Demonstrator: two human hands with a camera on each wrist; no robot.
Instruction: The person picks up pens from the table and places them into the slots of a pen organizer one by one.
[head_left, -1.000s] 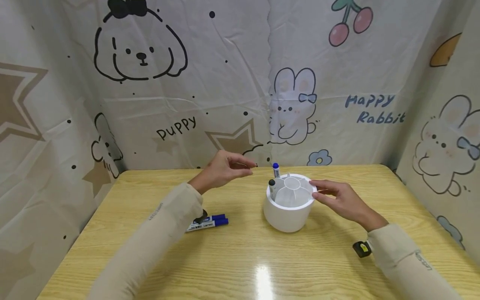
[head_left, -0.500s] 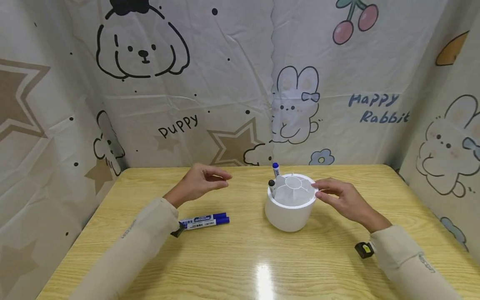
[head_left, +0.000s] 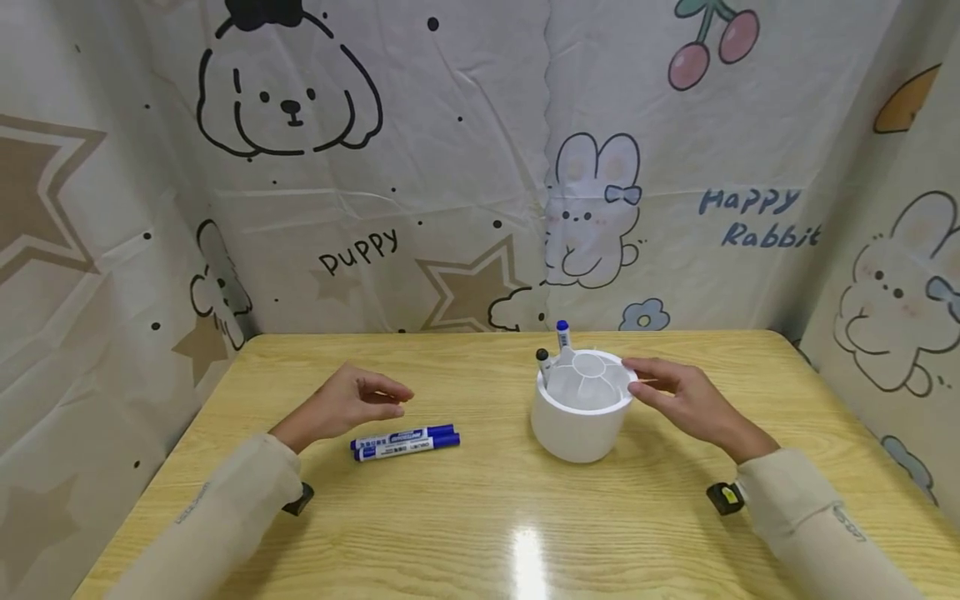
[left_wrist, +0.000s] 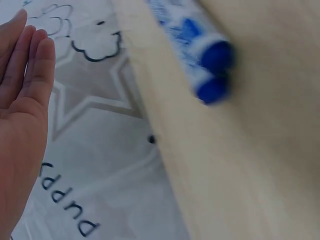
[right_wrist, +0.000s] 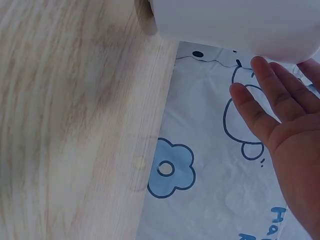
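Observation:
Two blue-capped whiteboard markers (head_left: 405, 443) lie side by side on the table. My left hand (head_left: 343, 408) hovers just behind and left of them, fingers extended, thumb apart, holding nothing. The left wrist view shows the same hand (left_wrist: 27, 95) with the markers (left_wrist: 192, 45) beside it, blurred. A round white pen holder (head_left: 576, 433) with a divided insert stands right of centre. One black-capped marker (head_left: 543, 360) and one blue-capped marker (head_left: 563, 333) stand in its left side. My right hand (head_left: 678, 396) touches the holder's right rim with thumb and fingertips, its lower fingers fairly straight in the right wrist view.
The wood-grain table (head_left: 465, 533) runs back to a printed cloth (head_left: 450, 167) that hangs behind and at both sides. A small black device (head_left: 725, 498) sits at the right wrist, and another black device (head_left: 298, 499) at the left.
My left hand has moved left and down, away from the holder to beside the lying markers. The holder's insert and its markers have turned slightly. The right hand stays at the rim.

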